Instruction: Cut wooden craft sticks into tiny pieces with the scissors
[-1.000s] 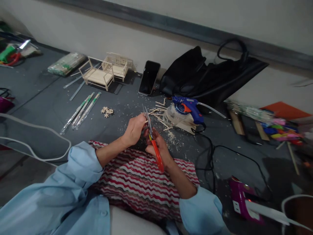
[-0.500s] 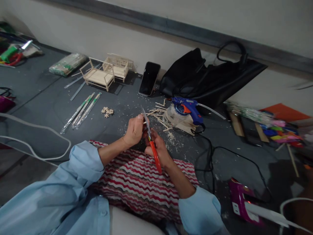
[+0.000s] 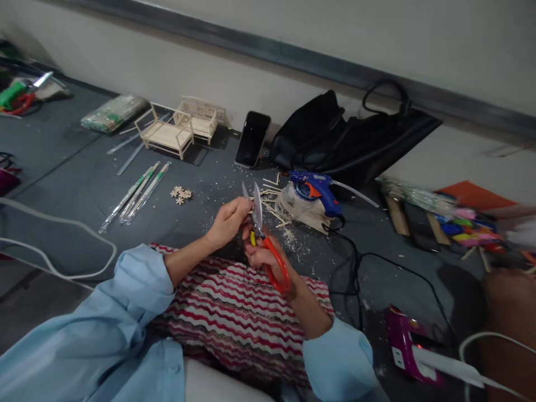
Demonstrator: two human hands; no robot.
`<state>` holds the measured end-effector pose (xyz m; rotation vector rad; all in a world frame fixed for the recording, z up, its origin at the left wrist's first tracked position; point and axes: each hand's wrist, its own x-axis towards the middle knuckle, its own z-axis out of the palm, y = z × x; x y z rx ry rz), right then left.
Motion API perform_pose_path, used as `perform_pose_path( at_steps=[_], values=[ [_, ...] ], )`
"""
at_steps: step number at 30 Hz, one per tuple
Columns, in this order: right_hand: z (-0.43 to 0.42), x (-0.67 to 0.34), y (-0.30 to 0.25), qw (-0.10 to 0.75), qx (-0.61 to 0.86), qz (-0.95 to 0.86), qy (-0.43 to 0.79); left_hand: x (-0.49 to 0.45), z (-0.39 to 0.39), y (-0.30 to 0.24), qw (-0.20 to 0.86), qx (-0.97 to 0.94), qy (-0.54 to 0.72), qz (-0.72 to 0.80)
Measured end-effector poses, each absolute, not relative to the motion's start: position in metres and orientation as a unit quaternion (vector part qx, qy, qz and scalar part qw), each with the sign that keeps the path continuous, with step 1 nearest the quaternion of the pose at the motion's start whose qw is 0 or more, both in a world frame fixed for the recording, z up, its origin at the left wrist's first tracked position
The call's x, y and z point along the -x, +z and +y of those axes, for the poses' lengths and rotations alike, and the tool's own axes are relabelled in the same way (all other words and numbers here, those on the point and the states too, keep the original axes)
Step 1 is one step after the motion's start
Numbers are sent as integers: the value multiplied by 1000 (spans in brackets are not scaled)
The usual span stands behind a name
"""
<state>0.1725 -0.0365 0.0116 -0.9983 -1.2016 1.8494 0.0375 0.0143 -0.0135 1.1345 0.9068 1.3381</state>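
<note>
My right hand (image 3: 264, 250) is closed round the orange handles of a pair of scissors (image 3: 258, 209), whose blades stand apart and point away from me. My left hand (image 3: 228, 222) pinches a thin pale wooden stick beside the blades; only a small bit shows, the rest hidden by fingers. Both hands are close together above a red-and-white striped cloth (image 3: 247, 312) on my lap. Just beyond the blades lie several loose wooden sticks (image 3: 272, 209) among pale crumbs. Left of my hands sits a small cluster of wooden flower shapes (image 3: 181, 195).
Two miniature wooden benches (image 3: 167, 134) stand at the back near a phone (image 3: 252, 139). A blue glue gun (image 3: 316, 190) rests on a clear container (image 3: 291, 202), its cord running right. Behind is a black bag (image 3: 335, 134). Another person's arm (image 3: 508, 312) is at right, by a purple power strip (image 3: 408, 340).
The scissor blades have spread apart and the handles have opened in my right hand. Another person's arm has come further into view at the right. The view has shifted slightly.
</note>
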Motion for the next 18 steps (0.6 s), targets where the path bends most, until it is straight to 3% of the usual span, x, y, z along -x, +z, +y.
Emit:
perform_pose_path(
  at_steps=[6,9,13,18],
  values=[
    [-37,-175,7,371,370,-434,733,-37,13,-1,696,-389,521,304],
    [-33,-179,7,336,320,-400,791,-31,15,5,747,-370,490,256],
    [-28,-182,5,251,223,-342,877,-23,16,6,762,-371,464,258],
    [-25,-183,2,234,194,-332,893,-22,19,3,738,-339,499,301]
  ],
)
